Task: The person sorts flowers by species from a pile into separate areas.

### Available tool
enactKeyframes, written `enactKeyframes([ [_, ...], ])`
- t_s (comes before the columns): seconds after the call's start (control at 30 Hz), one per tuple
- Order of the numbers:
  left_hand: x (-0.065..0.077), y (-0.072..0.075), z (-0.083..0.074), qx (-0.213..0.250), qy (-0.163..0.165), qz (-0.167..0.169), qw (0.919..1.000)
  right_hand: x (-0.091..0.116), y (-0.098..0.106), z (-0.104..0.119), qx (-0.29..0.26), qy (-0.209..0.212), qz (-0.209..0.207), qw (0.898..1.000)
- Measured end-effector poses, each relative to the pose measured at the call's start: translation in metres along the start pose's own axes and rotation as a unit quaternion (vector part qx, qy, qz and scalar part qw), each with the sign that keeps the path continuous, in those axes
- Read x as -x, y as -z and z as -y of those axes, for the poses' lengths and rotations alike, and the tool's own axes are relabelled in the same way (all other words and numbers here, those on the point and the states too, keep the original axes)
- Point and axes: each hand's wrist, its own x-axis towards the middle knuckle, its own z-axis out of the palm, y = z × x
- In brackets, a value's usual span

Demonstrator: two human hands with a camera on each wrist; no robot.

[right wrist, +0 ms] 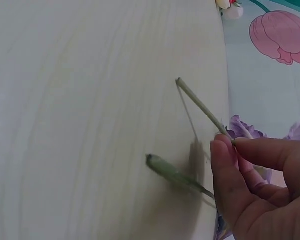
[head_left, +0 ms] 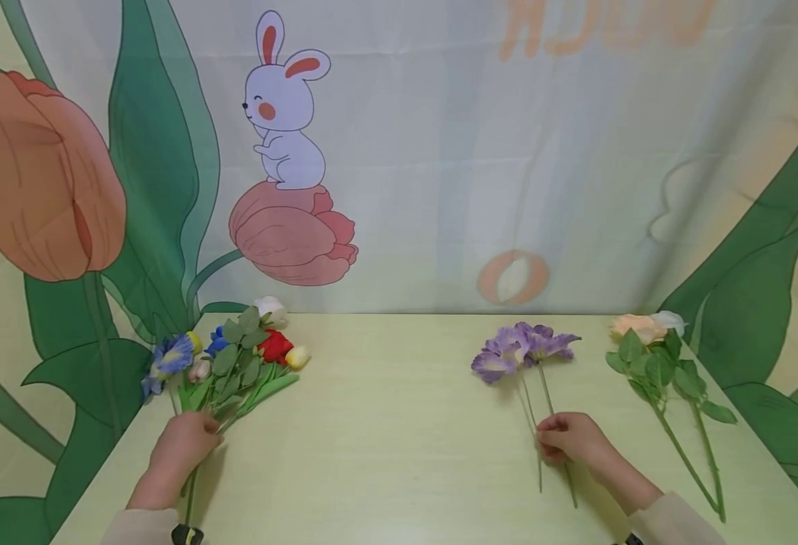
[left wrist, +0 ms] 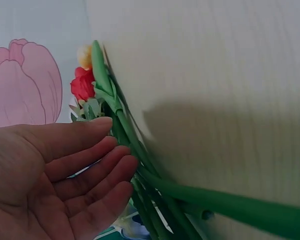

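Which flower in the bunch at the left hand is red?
The red bloom just left of the pale yellow bud in the head view; the others there are blue, white, yellow or pale pink.

Behind a pale yellow table (head_left: 385, 424) hangs a light backdrop (head_left: 413, 151) printed with a smiling white rabbit (head_left: 293, 159) sitting on a pink tulip (head_left: 283, 238), a larger orange tulip (head_left: 38, 182) at far left, and orange lettering (head_left: 565, 47) above.

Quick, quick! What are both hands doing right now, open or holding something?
Left hand: open, fingers relaxed against the flower bunch.
Right hand: closed, pinching a purple flower's stem.
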Motion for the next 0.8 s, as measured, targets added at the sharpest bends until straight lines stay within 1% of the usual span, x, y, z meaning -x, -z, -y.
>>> enactKeyframes([
  [0.13, -0.001, -0.002, 0.001, -0.012, 0.011, 0.003, 0.9999, -0.003, 0.001, -0.005, -0.002, -0.010, -0.005, 1.000],
  [0.3, -0.001, -0.003, -0.004, -0.035, 0.021, 0.000, 0.9992, -0.006, 0.001, -0.009, 0.023, -0.025, -0.016, 0.999],
  [0.4, -0.002, -0.005, -0.008, -0.058, 0.018, -0.015, 0.9980, -0.006, 0.000, -0.009, 0.041, -0.019, -0.027, 0.999],
  [0.57, -0.005, -0.012, -0.010, -0.086, 0.009, -0.039, 0.9955, -0.004, -0.003, -0.007, 0.063, 0.005, -0.041, 0.997],
  [0.67, -0.006, -0.015, -0.011, -0.090, 0.014, -0.043, 0.9949, -0.004, -0.004, -0.006, 0.070, 0.003, -0.040, 0.997],
  [0.8, -0.006, -0.015, -0.013, -0.090, 0.024, -0.035, 0.9951, -0.004, -0.005, -0.005, 0.086, 0.003, -0.038, 0.996],
])
